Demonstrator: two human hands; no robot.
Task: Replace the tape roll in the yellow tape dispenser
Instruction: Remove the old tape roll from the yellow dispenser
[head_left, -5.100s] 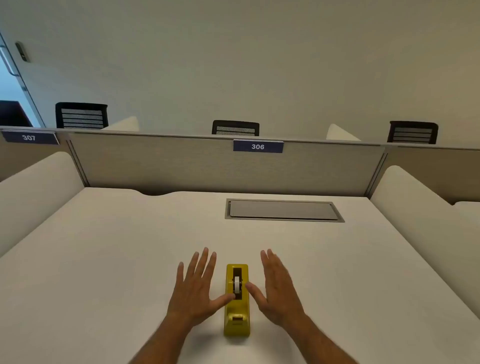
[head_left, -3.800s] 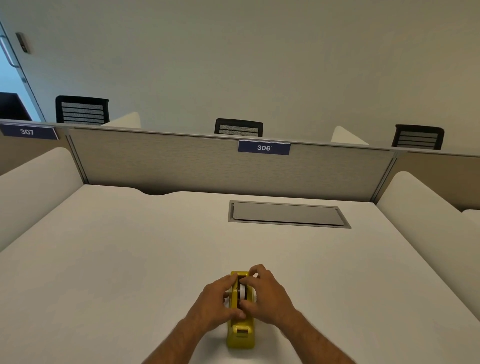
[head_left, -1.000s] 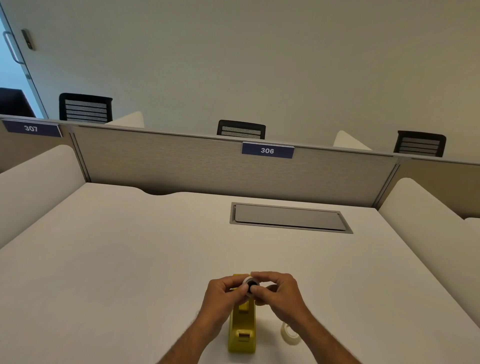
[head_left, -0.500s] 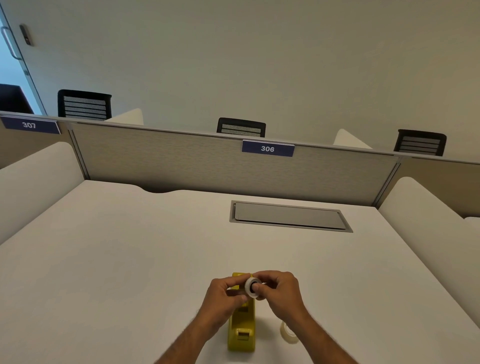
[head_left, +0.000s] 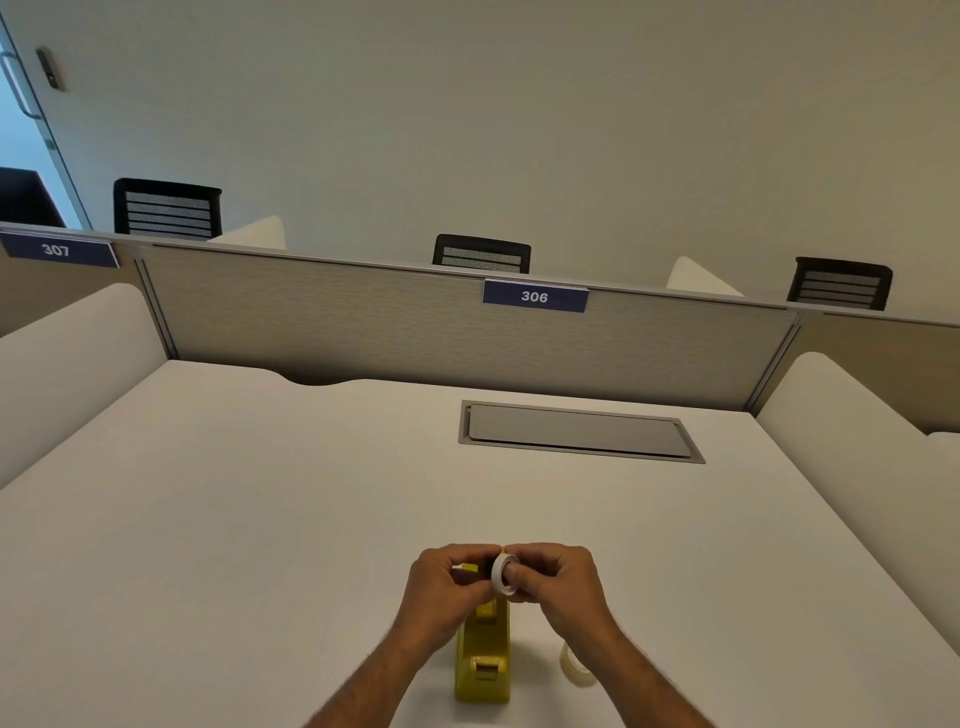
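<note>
A small white tape roll (head_left: 503, 573) was pinched by both hands' fingers (head_left: 521, 573) above the yellow plastic tape dispenser (head_left: 483, 660); the hub should be aligned squarely before seating.

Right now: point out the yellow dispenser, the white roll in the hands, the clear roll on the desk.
yellow dispenser (head_left: 483, 670): head view, near cutter end.
white roll (head_left: 503, 573): head view, outer band.
clear roll (head_left: 575, 670): head view, rim, partly behind right forearm.

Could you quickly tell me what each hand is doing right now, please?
Left hand: closed, pinching the white tape roll from its left.
Right hand: closed on the same roll, above the yellow dispenser.
</note>
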